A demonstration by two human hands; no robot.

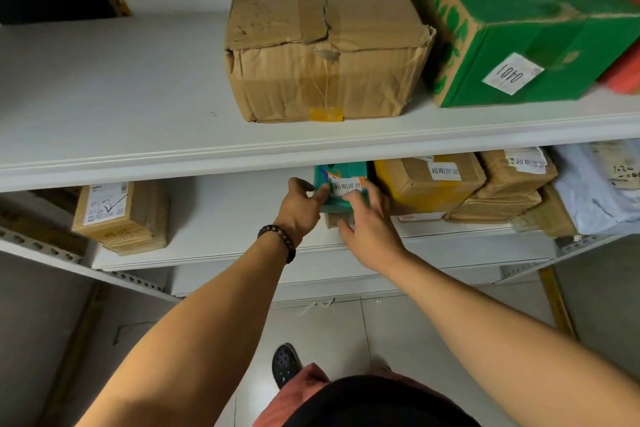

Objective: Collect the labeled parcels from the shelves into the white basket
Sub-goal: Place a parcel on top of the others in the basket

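Both hands held the teal parcel [346, 172] on the lower shelf [221, 218].
Left hand [300, 210] pinched its left edge; right hand [372, 224] curled over its labelled front.

The single head-worn camera looks forward and down, close to the white shelves [138, 156], floor [381, 322] at six o'clock.

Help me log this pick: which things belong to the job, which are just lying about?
Job: teal parcel, gripped by left hand and right hand; stickered yellow-taped parcel beside it.
Lying about: battered carton on upper shelf; string on floor.
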